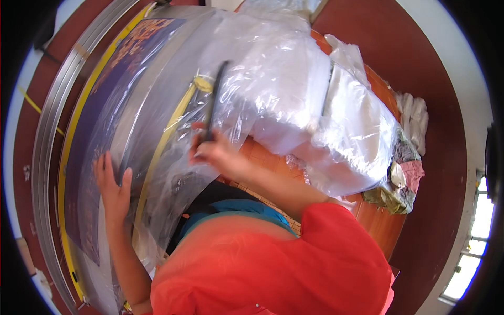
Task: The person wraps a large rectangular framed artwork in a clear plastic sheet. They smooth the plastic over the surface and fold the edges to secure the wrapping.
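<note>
My left hand lies with its fingers stretched out on clear plastic film. Under the film is a flat purple panel with an orange pattern at its far end. In my right hand, held above the film, is a long, dark, slender tool pointing away from me. Motion smears the tool, so its exact kind does not show. Beneath it a yellow strip with a rounded yellow end runs across the film.
A metal rail curves along the left, beside a yellow edge strip. Stacks of folded clear plastic rest on an orange-brown wooden surface to the right. A bundle of crumpled cloth sits at their end, near white rolled packets.
</note>
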